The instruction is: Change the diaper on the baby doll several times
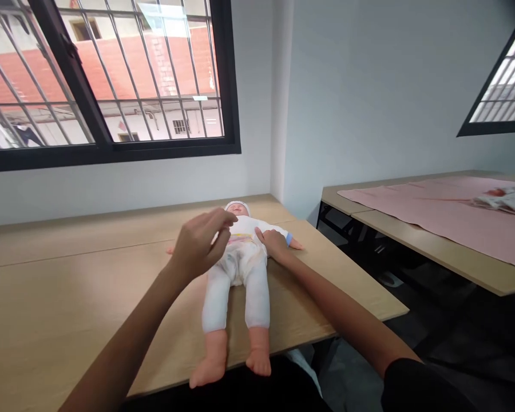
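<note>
A baby doll [240, 274] in white clothes and a white cap lies face up on a light wooden table [68, 303], its bare feet hanging just past the near edge. My left hand [199, 243] hovers above the doll's belly with the fingers loosely curled and apart, holding nothing. My right hand [274, 243] rests on the doll's side near its arm; its fingers lie on the white clothing, and I cannot make out whether they grip the cloth.
A second wooden table [416, 234] stands at the right with a pink cloth [446, 212] spread on it and a bundle of light fabric [508, 200] at its far end. A dark gap of floor separates the tables. Barred windows sit in the walls.
</note>
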{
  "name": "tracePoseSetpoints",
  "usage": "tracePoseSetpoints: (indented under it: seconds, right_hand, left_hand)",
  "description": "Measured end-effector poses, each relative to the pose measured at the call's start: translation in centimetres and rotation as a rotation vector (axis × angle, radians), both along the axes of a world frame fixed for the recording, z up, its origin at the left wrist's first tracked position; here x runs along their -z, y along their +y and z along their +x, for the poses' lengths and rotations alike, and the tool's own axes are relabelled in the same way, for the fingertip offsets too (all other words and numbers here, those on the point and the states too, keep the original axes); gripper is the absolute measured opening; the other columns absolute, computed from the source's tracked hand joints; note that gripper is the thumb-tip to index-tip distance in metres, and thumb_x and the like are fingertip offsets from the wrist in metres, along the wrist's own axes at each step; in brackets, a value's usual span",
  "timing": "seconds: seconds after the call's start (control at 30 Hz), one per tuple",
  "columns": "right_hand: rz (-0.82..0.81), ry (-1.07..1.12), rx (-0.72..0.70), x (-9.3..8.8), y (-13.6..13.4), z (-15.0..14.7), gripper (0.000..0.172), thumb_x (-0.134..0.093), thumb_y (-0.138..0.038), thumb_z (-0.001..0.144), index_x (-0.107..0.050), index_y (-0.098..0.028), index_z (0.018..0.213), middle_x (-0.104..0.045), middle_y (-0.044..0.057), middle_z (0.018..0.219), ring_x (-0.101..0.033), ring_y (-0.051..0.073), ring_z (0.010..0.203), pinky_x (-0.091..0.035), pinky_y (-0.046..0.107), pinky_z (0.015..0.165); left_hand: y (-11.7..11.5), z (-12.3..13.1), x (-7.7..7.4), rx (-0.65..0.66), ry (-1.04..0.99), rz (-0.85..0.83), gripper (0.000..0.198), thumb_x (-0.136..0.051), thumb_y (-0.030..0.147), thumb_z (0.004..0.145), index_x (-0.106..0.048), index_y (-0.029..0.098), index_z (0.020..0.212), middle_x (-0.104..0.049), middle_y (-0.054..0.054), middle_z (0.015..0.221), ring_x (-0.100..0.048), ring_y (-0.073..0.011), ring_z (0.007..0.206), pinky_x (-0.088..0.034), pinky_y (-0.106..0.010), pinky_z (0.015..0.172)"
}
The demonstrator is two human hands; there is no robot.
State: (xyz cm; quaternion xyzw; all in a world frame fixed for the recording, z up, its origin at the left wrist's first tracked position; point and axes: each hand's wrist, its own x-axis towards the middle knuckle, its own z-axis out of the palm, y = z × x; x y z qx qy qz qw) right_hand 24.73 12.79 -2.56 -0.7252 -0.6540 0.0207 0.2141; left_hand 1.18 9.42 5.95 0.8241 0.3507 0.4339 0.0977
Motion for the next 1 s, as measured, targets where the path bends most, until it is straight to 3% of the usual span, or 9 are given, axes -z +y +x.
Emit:
tracePoseSetpoints:
  seconds: [0.1,0.27,0.43,0.53,0.6,0.83,1.0]
  right_hand:
    - [-0.005,-0.020,-0.045,0.0,-0.6,-0.1,0.075,-0.012,-0.050,0.105,-0.072,-0.011,0.083,-0.072,0.016,0.090,-0.066,0.022,0.085,-0.039,0.028,0.074]
    - [-0.013,-0.017,-0.056,0.1,-0.8,-0.1,0.076,-0.011,-0.049,0.105,-0.073,-0.012,0.083,-0.072,0.016,0.090,-0.067,0.024,0.085,-0.039,0.030,0.073]
    - [-0.022,-0.007,-0.044,0.4,-0.5,0.2,0.076,-0.012,-0.051,0.104,-0.073,-0.011,0.082,-0.072,0.017,0.091,-0.067,0.024,0.085,-0.039,0.030,0.072]
    - [-0.018,0.004,-0.035,0.6,-0.5,0.2,0.075,-0.013,-0.051,0.104,-0.073,-0.011,0.082,-0.072,0.017,0.090,-0.067,0.024,0.083,-0.039,0.030,0.072]
    - [-0.011,0.007,-0.033,0.7,-0.6,0.2,0.075,-0.013,-0.050,0.104,-0.072,-0.011,0.080,-0.072,0.018,0.088,-0.066,0.024,0.081,-0.039,0.031,0.073]
    - [0.017,0.039,-0.055,0.5,-1.0,0.2,0.075,-0.013,-0.051,0.104,-0.070,-0.010,0.075,-0.069,0.021,0.084,-0.064,0.026,0.078,-0.039,0.033,0.075]
    - [-0.012,0.061,-0.044,0.1,-1.3,-0.1,0.075,-0.013,-0.051,0.103,-0.070,-0.010,0.077,-0.070,0.021,0.088,-0.063,0.026,0.080,-0.038,0.033,0.073]
  left_hand:
    - [2.0,-0.1,1.1,-0.020,0.176,0.117,0.018,-0.043,0.027,0.089,-0.060,0.022,0.093,-0.067,-0.005,0.090,-0.063,-0.0253,0.089,-0.049,-0.041,0.086]
    - [5.7,-0.9,4.8,-0.136,0.119,-0.004,0.017,-0.037,0.031,0.091,-0.051,0.023,0.090,-0.065,-0.008,0.096,-0.061,-0.0264,0.096,-0.047,-0.039,0.088]
    - [6.3,-2.2,7.2,-0.145,0.176,-0.067,0.018,-0.032,0.034,0.093,-0.043,0.024,0.084,-0.061,-0.007,0.086,-0.059,-0.0271,0.084,-0.044,-0.039,0.078]
    - [6.5,-2.4,8.5,-0.152,0.205,-0.091,0.008,-0.042,0.031,0.086,-0.040,0.024,0.082,-0.059,-0.006,0.081,-0.056,-0.0255,0.075,-0.041,-0.036,0.067]
    - [6.5,-2.3,9.3,-0.133,0.187,-0.098,0.011,-0.049,0.029,0.081,-0.039,0.024,0.081,-0.058,-0.005,0.079,-0.055,-0.0234,0.070,-0.038,-0.034,0.062]
    - [6.1,-2.0,10.3,-0.095,0.100,-0.123,0.015,-0.050,0.033,0.080,-0.038,0.024,0.077,-0.060,-0.005,0.076,-0.054,-0.0214,0.068,-0.040,-0.034,0.059]
    - [6.1,-1.8,10.4,-0.099,0.002,-0.168,0.016,-0.053,0.037,0.077,-0.047,0.023,0.073,-0.064,-0.006,0.073,-0.057,-0.0220,0.067,-0.044,-0.034,0.059]
